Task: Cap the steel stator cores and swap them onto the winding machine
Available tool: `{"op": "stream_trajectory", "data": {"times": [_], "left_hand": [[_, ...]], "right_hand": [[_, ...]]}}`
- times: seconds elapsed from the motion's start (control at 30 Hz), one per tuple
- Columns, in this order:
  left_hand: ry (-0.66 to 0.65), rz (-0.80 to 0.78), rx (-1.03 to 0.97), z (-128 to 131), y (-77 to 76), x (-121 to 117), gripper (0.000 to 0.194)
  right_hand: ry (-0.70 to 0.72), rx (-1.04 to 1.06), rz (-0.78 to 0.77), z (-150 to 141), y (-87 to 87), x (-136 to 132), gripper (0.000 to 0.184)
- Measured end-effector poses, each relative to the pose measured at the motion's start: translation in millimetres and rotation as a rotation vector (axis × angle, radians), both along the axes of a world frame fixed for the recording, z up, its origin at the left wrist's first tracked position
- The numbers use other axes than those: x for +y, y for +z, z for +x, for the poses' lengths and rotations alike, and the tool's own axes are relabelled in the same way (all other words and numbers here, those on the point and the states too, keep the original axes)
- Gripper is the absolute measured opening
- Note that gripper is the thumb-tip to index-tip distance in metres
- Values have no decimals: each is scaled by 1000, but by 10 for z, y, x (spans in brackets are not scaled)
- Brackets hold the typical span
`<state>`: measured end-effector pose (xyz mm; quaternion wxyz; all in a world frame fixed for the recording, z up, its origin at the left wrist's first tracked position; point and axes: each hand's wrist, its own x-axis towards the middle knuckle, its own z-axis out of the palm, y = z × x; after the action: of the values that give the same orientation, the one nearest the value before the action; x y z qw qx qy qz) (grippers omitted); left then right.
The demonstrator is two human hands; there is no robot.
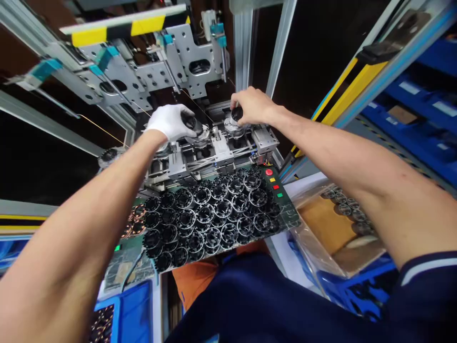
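Observation:
My left hand (170,123), in a white glove, is closed around a black stator core (193,125) at a round metal holder (200,138) on the winding machine. My bare right hand (254,105) grips another black stator core (236,113) from above, fingers curled round its top. That one sits over the holder (233,126) at the right end of the machine's row. Whether either core is fully seated I cannot tell. Just in front of the machine, many black stator cores (222,208) stand in packed rows on the green worktop (291,215).
Above my hands hang metal plates (157,71) with wire guides and thin copper wires (102,128). Red, yellow and green buttons (275,187) sit at the right. Copper-wound parts (135,220) lie at the left. A lined carton (321,226) holds more cores; blue bins (137,309) flank the bench.

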<state>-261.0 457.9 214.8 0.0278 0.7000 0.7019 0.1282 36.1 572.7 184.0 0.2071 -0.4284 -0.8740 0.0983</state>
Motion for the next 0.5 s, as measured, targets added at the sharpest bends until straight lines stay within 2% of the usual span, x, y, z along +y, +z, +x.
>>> {"op": "stream_trajectory", "data": {"times": [0.1,0.27,0.4,0.5], "left_hand": [[-63,-49,84,-77,42,86,76],[-93,-130,284,-52,117,274,87],[-121,-187,322,-139,85,474,100],[-186,-190,326,-270,29,631,98]], "right_hand": [[75,-66,35,-17,16,177,71],[165,-209,54,-47,185,300,74],[223,-355,61,-83,299,325,73],[235,-416,54,-115,391,365,62]]}}
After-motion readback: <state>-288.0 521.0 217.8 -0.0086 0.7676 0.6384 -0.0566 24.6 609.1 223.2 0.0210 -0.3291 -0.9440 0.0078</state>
